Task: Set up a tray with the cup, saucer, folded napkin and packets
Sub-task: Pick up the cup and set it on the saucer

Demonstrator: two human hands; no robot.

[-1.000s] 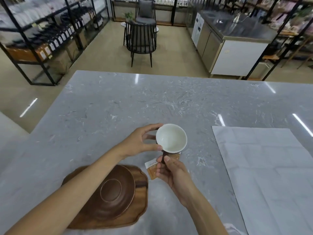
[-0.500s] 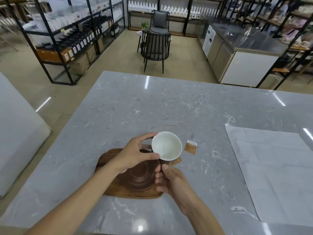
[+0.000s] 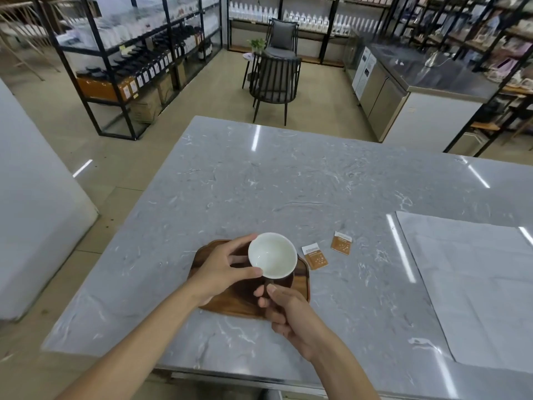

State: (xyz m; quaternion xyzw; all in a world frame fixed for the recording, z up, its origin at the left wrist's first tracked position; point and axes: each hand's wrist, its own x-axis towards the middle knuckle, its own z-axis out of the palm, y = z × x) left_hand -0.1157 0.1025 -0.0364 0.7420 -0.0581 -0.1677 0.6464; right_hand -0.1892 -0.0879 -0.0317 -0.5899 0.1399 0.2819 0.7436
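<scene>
Both hands hold the white cup (image 3: 272, 255) at lower centre, mouth facing up, over the wooden tray (image 3: 301, 287): the left hand (image 3: 222, 269) pinches its rim, the right hand (image 3: 284, 310) grips its dark handle. Two orange packets (image 3: 315, 256) lie right of the tray, their print too small to read. The grey table (image 3: 288, 183) is bare beyond; a pale napkin (image 3: 476, 284) lies unfolded at right.

Bright even light, glare streaks on countertop (image 3: 288, 192), edges bowed, blurred
</scene>
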